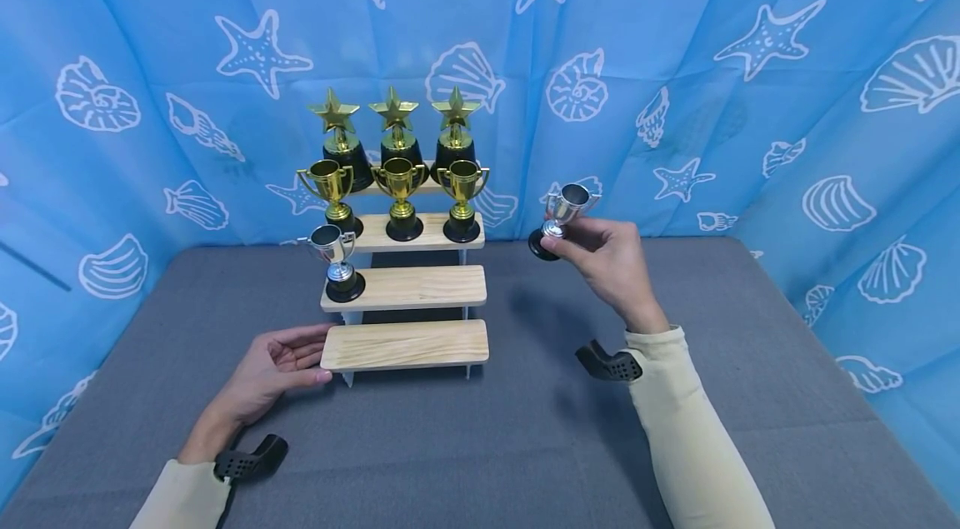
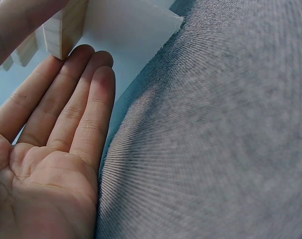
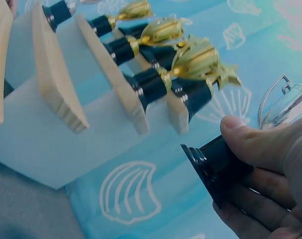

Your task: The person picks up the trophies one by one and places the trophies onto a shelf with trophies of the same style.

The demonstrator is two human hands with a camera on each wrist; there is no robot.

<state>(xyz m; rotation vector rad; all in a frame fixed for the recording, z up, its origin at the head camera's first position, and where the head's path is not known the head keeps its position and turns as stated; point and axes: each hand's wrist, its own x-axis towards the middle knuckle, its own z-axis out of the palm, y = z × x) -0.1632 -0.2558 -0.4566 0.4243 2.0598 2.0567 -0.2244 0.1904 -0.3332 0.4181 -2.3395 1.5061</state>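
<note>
My right hand (image 1: pixel 611 258) grips a small silver trophy cup (image 1: pixel 572 202) by its black base (image 3: pixel 216 164), held in the air to the right of a tiered wooden display stand (image 1: pixel 405 346). The cup leans a little to the right. At the stand's left side, my left hand (image 1: pixel 273 371) has its fingers (image 2: pixel 78 109) nearly straight against the end of the lowest shelf, palm facing the stand. Another silver trophy cup (image 1: pixel 330 246) stands upright at the left end of the second shelf from the bottom.
Three gold trophy cups (image 1: pixel 402 179) stand in a row on the third shelf. Behind them, three gold star trophies (image 1: pixel 393 117) occupy the top shelf. A grey cloth (image 1: pixel 480 462) covers the table, and a blue curtain (image 1: pixel 675 79) with shell prints hangs behind it.
</note>
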